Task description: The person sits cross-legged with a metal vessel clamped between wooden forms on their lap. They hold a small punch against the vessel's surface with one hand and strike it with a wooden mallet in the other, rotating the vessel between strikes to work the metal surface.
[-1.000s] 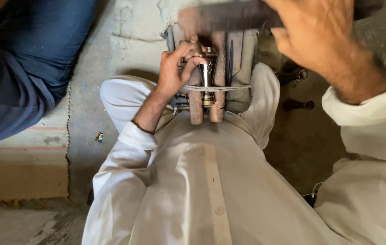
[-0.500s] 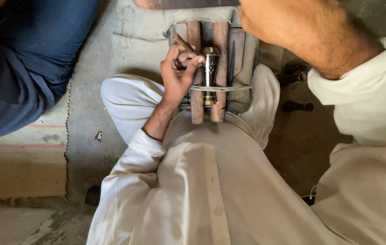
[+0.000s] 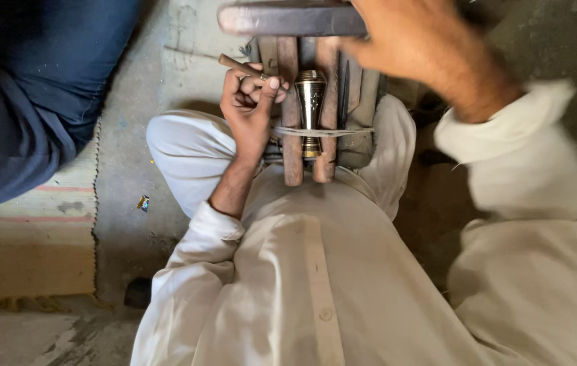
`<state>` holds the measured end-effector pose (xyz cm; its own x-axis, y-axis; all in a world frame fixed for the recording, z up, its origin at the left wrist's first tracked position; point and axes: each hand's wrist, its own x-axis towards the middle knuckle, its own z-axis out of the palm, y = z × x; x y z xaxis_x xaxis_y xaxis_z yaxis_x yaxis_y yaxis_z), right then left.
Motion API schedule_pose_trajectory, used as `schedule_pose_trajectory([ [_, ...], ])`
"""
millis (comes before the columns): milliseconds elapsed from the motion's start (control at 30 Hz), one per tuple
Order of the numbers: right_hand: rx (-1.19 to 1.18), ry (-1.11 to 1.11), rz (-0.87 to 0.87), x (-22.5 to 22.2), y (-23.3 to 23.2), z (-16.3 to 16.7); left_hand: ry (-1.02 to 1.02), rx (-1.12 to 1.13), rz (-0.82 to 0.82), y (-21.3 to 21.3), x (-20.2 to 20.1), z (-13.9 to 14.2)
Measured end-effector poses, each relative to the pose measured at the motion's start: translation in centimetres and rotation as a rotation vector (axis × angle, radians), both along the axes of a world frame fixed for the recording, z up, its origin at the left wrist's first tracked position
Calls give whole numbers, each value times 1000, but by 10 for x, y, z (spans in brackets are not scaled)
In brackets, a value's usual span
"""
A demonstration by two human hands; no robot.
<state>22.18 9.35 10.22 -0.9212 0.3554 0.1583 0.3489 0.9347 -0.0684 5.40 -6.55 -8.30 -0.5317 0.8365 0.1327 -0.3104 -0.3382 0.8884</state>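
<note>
We're mid-strike: our left hand (image 3: 251,108) pinches a thin punch (image 3: 242,66) at ten o'clock of the brass cup (image 3: 310,102), clamped between wooden bars (image 3: 291,135). Right hand (image 3: 424,51) grips the mallet (image 3: 288,19) overhead. Next blow wants the punch steady.

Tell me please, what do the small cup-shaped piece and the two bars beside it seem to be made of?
The cup-shaped piece looks like polished metal, perhaps brass or steel: it shines, with fine cut patterning. The two bars look like worn, unpainted wood, dull reddish-brown. The left hand holds a thin rod, probably metal or wood; the blur leaves it open.
</note>
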Motion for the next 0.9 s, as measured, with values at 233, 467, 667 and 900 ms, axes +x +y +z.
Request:
schedule_pose_trajectory([
  [233,-467,107,-203,-16,-26,-98,69,-77,-72,-14,-16,-8],
  [467,-995,273,-189,0,-20,-123,128,-119,-200,-16,-29,-3],
  [667,-1239,361,-277,17,-25,-119,611,-26,-332,19,-29,23],
  [900,-931,371,-281,84,-23,-115,980,-17,-375,26,-26,53],
])
